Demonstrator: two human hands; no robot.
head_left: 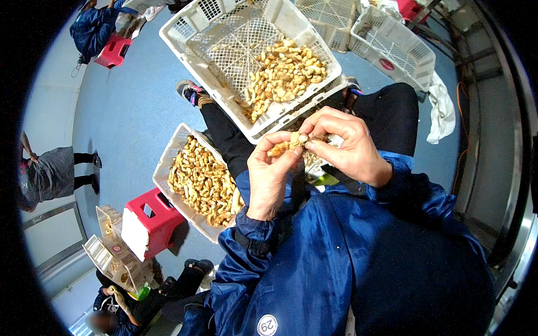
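Close in front of my chest, both hands meet at a small yellow-brown mushroom [278, 149]. My left hand [266, 182] is closed, pinching it between thumb and fingertips. From the other side my right hand [353, 148] is closed too, its thumb and forefinger at the pale end of the piece. Whether anything else is in the right fingers I cannot make out. Beyond the hands, a white plastic crate [175, 46] bears a heap of mushrooms [283, 73] on its right side. To the left, a second white crate [163, 169] is filled with mushrooms [202, 182].
A red stool [159, 221] stands beside the left crate. More pale crates [395, 47] sit at the far right, near a white cloth [443, 112]. Other people are at far left [92, 31], left [50, 176] and lower left [120, 308]. The floor [134, 101] is blue.
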